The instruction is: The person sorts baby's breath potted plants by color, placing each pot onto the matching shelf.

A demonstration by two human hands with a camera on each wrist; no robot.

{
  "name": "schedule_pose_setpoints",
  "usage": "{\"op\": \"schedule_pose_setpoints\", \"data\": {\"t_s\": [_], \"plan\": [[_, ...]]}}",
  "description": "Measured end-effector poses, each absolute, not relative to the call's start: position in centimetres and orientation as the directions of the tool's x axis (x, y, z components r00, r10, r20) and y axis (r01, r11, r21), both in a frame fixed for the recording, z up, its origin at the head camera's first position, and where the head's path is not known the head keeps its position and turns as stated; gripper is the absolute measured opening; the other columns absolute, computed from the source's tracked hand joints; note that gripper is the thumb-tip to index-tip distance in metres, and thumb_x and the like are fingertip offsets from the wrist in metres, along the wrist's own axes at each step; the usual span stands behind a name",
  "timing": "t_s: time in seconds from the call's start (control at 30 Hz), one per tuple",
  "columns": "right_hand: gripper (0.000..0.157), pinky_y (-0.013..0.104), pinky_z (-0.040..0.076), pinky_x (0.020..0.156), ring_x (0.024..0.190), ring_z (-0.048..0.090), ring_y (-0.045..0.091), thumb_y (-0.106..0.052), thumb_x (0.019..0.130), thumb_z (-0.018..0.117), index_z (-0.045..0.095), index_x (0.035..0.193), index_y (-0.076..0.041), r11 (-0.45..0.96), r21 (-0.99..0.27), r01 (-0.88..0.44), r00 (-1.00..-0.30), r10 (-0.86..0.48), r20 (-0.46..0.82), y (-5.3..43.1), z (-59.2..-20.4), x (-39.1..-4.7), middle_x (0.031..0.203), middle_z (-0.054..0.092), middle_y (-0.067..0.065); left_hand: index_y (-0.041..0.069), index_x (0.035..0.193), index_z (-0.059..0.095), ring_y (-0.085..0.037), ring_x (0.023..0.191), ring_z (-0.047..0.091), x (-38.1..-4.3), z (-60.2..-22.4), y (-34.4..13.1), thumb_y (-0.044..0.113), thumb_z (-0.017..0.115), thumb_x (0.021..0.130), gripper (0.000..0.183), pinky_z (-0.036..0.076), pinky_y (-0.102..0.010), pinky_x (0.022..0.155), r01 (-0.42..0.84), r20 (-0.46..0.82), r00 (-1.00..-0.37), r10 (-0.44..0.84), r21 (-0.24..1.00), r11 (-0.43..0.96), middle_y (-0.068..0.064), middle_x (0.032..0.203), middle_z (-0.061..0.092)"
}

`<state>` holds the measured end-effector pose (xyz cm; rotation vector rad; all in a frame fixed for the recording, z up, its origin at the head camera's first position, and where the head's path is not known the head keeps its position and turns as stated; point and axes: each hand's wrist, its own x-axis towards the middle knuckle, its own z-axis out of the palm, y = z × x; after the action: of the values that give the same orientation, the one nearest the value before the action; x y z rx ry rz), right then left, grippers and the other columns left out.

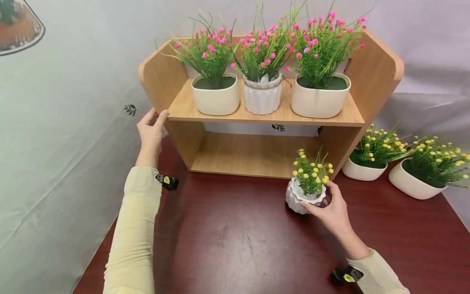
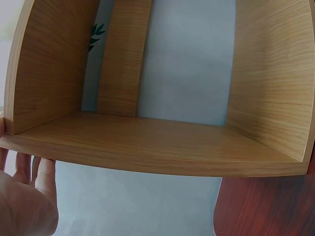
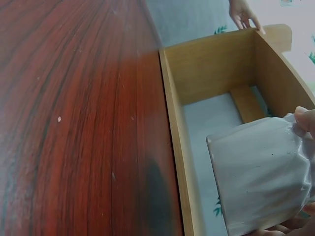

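My right hand (image 1: 335,210) grips a white fluted flowerpot (image 1: 296,200) with yellow flowers by its rim, in front of the lower shelf's right end. In the right wrist view the pot (image 3: 261,172) is tilted, its smooth side toward the camera. My left hand (image 1: 151,130) holds the left side of the wooden shelf (image 1: 172,119), thumb at the front edge of the upper board. In the left wrist view the fingers (image 2: 47,177) of that hand lie against the outer side of the shelf's side panel.
On the upper board stand two cream oval pots (image 1: 216,100) (image 1: 320,102) and a white fluted pot (image 1: 262,98), all with pink flowers. Two cream pots (image 1: 364,171) (image 1: 416,183) with yellow flowers are right of the shelf on the dark red table (image 1: 227,237).
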<state>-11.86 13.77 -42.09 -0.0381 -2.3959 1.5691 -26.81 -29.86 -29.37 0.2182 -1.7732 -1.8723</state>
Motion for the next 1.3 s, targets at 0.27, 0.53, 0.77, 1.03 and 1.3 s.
{"op": "schedule_pose_setpoints", "data": {"t_s": [0.27, 0.53, 0.77, 1.03, 1.3], "plan": [[0.078, 0.001, 0.042, 0.072, 0.086, 0.048, -0.016, 0.003, 0.061, 0.085, 0.043, 0.127, 0.006, 0.39, -0.906, -0.166, -0.957, 0.156, 0.243, 12.8, -42.2, -12.3, 0.113, 0.055, 0.017, 0.017, 0.124, 0.065, -0.015, 0.103, 0.061, -26.8, -29.4, -29.9, 0.016, 0.072, 0.085, 0.04, 0.046, -0.038, 0.1, 0.273, 0.243, -0.842, -0.481, 0.962, 0.009, -0.005, 0.114, 0.067], [0.077, 0.002, 0.04, 0.073, 0.089, 0.048, -0.009, -0.001, 0.062, 0.085, 0.044, 0.127, 0.005, 0.41, -0.899, -0.152, -0.965, 0.135, 0.225, 11.6, -42.4, -13.1, 0.113, 0.055, 0.017, 0.017, 0.124, 0.065, -0.014, 0.099, 0.062, -26.8, -29.4, -29.9, 0.015, 0.072, 0.085, 0.04, 0.049, -0.03, 0.092, 0.291, 0.252, -0.842, -0.478, 0.957, -0.009, -0.004, 0.112, 0.067], [0.083, 0.001, 0.041, 0.078, 0.104, 0.051, 0.012, -0.003, 0.065, 0.085, 0.039, 0.134, 0.005, 0.352, -0.93, -0.109, -0.981, 0.111, 0.157, 10.0, -42.9, -14.4, 0.12, 0.053, 0.021, 0.016, 0.124, 0.065, -0.011, 0.092, 0.062, -26.8, -29.5, -29.9, 0.015, 0.072, 0.084, 0.04, 0.049, -0.021, 0.078, 0.294, 0.25, -0.838, -0.485, 0.956, -0.015, -0.001, 0.106, 0.068], [0.085, 0.006, 0.043, 0.078, 0.11, 0.053, 0.028, -0.004, 0.065, 0.084, 0.038, 0.136, 0.006, 0.305, -0.94, -0.153, -0.981, 0.071, 0.183, 7.7, -43.7, -16.0, 0.123, 0.053, 0.023, 0.016, 0.124, 0.065, -0.012, 0.095, 0.062, -26.8, -29.3, -30.0, 0.016, 0.072, 0.085, 0.04, 0.05, -0.026, 0.086, 0.28, 0.246, -0.836, -0.491, 0.96, 0.005, -0.002, 0.109, 0.068], [0.085, 0.027, 0.05, 0.087, 0.11, 0.054, 0.029, -0.009, 0.066, 0.086, 0.039, 0.136, 0.004, 0.321, -0.937, -0.138, -0.983, 0.069, 0.168, 6.2, -44.3, -17.2, 0.121, 0.055, 0.023, 0.015, 0.127, 0.062, -0.012, 0.096, 0.061, -26.8, -29.5, -29.9, 0.018, 0.072, 0.085, 0.043, 0.05, -0.03, 0.091, 0.279, 0.251, -0.841, -0.48, 0.96, 0.013, -0.003, 0.11, 0.067]]}}
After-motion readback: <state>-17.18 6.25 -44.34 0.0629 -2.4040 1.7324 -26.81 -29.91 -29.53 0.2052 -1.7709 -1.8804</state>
